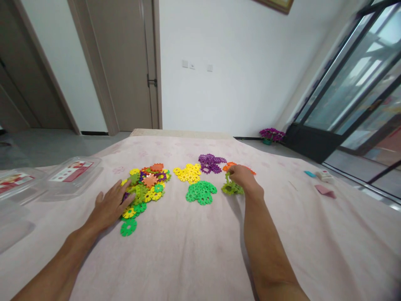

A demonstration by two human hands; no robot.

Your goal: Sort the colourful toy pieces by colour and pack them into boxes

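Partly behind right hand point(245, 179), orange pieces point(229, 166)

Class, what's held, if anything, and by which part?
Right hand: seemingly an olive-green piece, by its upper edge. Left hand: on the mixed pile, grip unclear.

Heap point(147, 193) left of smaller piles point(201, 192); apparently containers point(73, 172) farther left.

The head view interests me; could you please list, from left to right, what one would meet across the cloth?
Clear plastic containers, left hand, mixed-colour pile, yellow pile, purple pile, right hand, small blue item, pink item.
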